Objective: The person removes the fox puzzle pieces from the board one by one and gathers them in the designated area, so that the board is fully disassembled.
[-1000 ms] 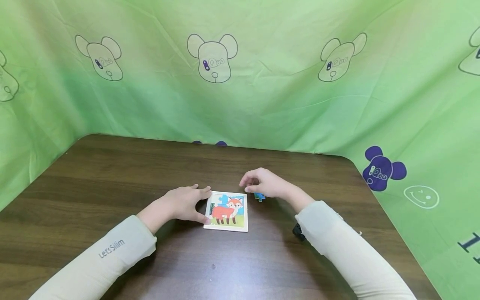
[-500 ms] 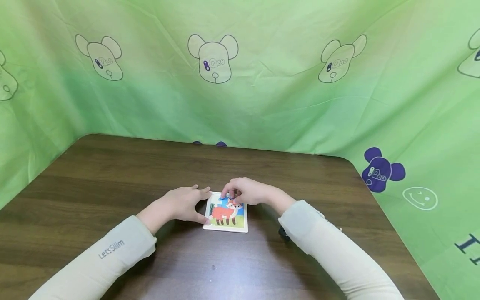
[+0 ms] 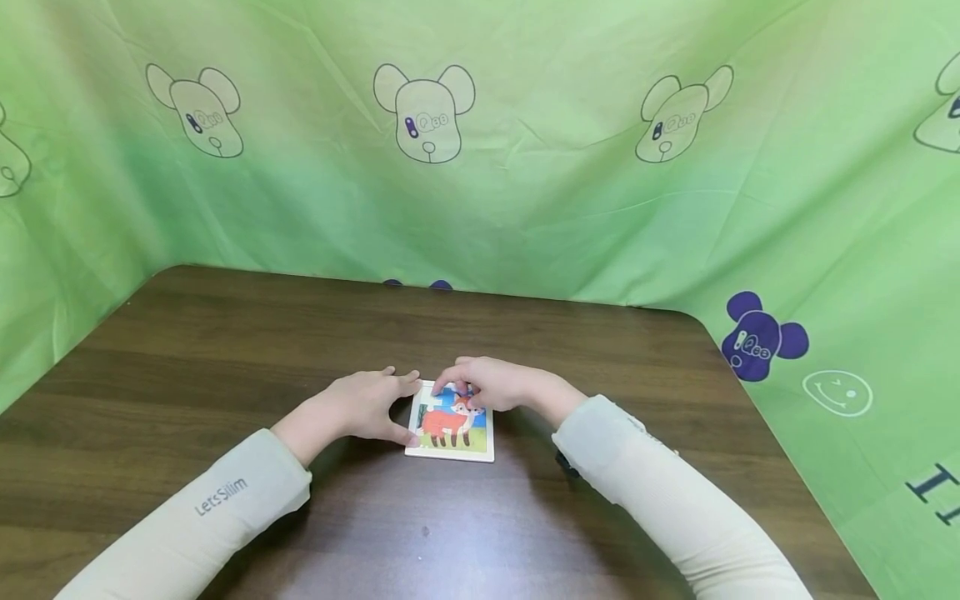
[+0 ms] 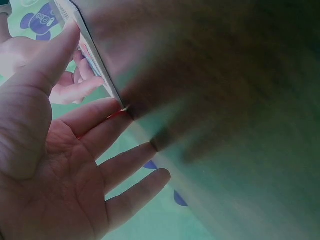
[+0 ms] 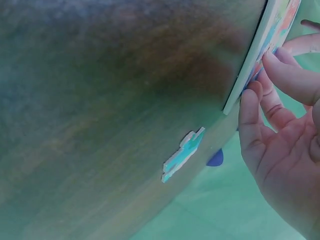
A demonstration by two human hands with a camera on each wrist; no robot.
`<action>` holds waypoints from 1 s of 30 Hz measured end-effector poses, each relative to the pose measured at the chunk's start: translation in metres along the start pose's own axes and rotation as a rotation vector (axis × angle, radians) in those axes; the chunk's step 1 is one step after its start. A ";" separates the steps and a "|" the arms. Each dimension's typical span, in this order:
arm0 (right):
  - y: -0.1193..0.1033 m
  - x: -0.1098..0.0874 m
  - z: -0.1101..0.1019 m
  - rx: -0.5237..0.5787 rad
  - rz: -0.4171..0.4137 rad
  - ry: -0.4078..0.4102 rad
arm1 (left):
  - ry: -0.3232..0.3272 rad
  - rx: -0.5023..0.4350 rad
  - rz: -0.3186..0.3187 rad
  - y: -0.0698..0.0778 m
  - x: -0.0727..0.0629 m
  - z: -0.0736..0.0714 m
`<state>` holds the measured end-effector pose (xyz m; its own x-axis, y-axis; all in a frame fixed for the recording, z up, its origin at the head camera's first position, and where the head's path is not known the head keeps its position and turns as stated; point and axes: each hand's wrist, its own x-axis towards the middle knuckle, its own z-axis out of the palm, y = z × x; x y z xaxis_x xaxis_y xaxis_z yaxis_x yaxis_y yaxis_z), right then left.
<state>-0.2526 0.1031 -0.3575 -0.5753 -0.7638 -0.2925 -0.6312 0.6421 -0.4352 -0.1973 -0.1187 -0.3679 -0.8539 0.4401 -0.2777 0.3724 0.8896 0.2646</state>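
Observation:
A small square fox puzzle in a pale frame [image 3: 459,456] lies flat on the table. My left hand [image 3: 367,406] rests along its left side, thumb on the lower corner and index fingertip at the upper one. The other left fingers stretch out straight. Over the top of the picture, my right hand [image 3: 501,383] bends its thumb and fingers and pinches a small blue puzzle piece, mostly covered by the fingertips. In the right wrist view, a loose blue puzzle piece [image 5: 182,156] lies on the table beside the frame; the right hand hides it in the head view.
The dark wooden table [image 3: 262,333] has rounded far corners. A green curtain [image 3: 525,208] printed with mouse faces hangs behind it and along both sides. A small black device [image 3: 566,464] shows under the right sleeve.
My right hand has moved left from beside the loose piece onto the top of the puzzle, then shifted slightly further left. The left hand stays at the frame.

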 end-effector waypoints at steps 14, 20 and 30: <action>-0.002 0.010 -0.005 -0.038 0.022 -0.077 | 0.005 -0.002 0.002 0.000 -0.001 -0.001; -0.003 0.011 -0.005 -0.019 0.034 -0.085 | 0.001 -0.004 0.005 0.000 -0.002 0.000; -0.002 0.010 -0.003 0.017 0.026 -0.073 | 0.008 -0.011 0.004 -0.001 0.000 0.002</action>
<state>-0.2581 0.0944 -0.3567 -0.5515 -0.7499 -0.3654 -0.6068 0.6612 -0.4411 -0.1970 -0.1197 -0.3696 -0.8557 0.4422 -0.2689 0.3715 0.8866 0.2757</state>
